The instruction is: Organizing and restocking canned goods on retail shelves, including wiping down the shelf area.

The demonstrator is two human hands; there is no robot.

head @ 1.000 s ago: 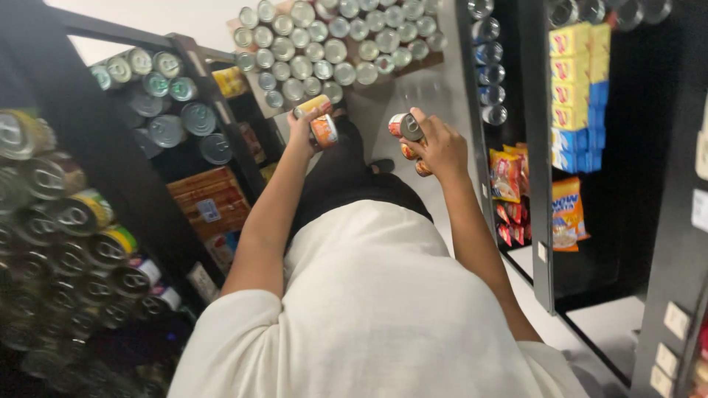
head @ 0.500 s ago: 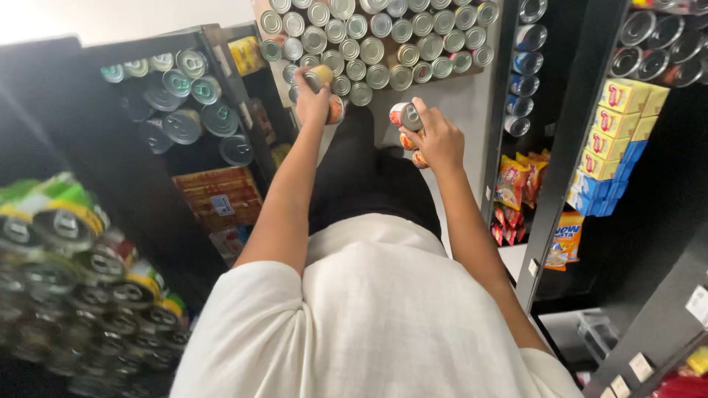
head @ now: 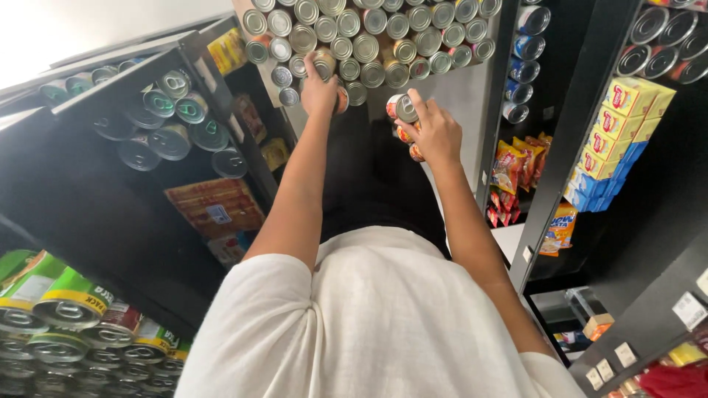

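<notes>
Both arms up at the shelf of cans [head: 369, 44] straight ahead, lids facing the camera, packed in tight rows.

Left hand [head: 319, 90]: grip closed on a can [head: 324, 65] at the bottom edge of the stack, where the lower rows thin out. Fingers wrap its top and side; the can touches its neighbours, so it sits in the row, or right at it (can't tell if it's fully seated).

Right hand [head: 435, 133]: grip clamped on a small can [head: 403, 107], silver lid toward camera, held in the air below and just right of the stack, clear of the shelf. At least one more can [head: 407, 137] with an orange-red label is tucked under the same hand, against the palm; exact count hidden by the fingers.

Hands near each other, not touching. White shirt [head: 383, 324] fills the lower middle of the view.

Around it:
- left, black shelves with bigger cans [head: 169, 125], lids out; green-label cans [head: 66, 302] at the lower left
- right, yellow and blue boxes [head: 616, 140] stacked on a dark shelf
- between the uprights, red snack bags [head: 509, 166], well below the right hand
- price tags [head: 689, 309] on the shelf edge at the lower right
</notes>
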